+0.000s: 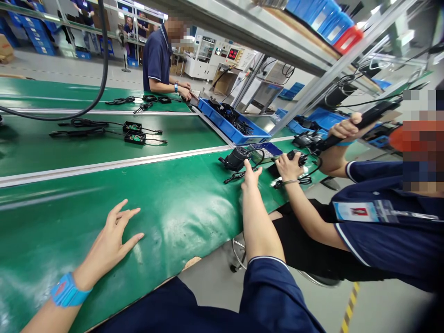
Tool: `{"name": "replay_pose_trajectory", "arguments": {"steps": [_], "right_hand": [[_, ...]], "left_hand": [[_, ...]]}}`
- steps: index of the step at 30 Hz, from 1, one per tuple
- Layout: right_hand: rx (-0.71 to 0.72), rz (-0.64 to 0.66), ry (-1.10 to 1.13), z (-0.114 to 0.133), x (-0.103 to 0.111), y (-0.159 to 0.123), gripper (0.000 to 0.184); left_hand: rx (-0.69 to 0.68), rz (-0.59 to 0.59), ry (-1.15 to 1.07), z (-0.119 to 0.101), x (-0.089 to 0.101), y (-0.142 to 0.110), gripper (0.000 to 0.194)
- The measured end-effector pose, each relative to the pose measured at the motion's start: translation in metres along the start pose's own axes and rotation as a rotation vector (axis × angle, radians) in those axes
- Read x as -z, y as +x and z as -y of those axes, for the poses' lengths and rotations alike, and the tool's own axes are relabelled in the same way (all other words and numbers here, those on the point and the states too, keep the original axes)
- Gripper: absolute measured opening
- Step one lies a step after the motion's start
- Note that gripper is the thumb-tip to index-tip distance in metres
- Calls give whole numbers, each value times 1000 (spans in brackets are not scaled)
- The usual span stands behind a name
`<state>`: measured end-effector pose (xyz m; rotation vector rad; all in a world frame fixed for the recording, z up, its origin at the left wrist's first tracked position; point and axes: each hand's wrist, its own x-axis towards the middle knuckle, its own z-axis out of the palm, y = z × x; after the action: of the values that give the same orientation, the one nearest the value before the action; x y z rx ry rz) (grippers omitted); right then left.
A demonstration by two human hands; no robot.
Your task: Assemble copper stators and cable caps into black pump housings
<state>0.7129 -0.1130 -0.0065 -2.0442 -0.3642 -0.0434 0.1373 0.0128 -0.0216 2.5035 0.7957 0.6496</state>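
My left hand (114, 236), with a blue band on its wrist, hovers over or rests on the green bench surface (166, 222); its fingers are spread and nothing is in them. My right hand (251, 175) reaches out to the far right, its visible fingers apart, right beside a black cylindrical device (237, 158). Whether a fingertip touches the device I cannot tell. A coiled black cable (236, 176) lies in front of the device, close to my right hand.
A seated co-worker (374, 222) at the right holds a black power tool (360, 122) over another device. Behind stand a blue bin of black parts (239, 125) and a small blue tray (265, 150). Open black boxes with green circuit boards (135, 137) lie on the middle strip.
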Motion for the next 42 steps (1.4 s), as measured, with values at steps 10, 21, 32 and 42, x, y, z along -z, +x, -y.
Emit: {"name": "replay_pose_trajectory", "arguments": {"steps": [10,21,32,42], "right_hand": [[-63,-156,27,2,-21,-22,113],[237,-196,-212,26,-22,-35,110],[514,63,-316,49,-5,-21,51],[494,40,-349,50,-15,-9,51]], "left_hand": [[-14,3,-1,-1,2,0,51],[-4,3,-11,-1,2,-1,51],[-10,34,-4,-2,1,0,52],[15,61,1,1,1,-4,53]]}}
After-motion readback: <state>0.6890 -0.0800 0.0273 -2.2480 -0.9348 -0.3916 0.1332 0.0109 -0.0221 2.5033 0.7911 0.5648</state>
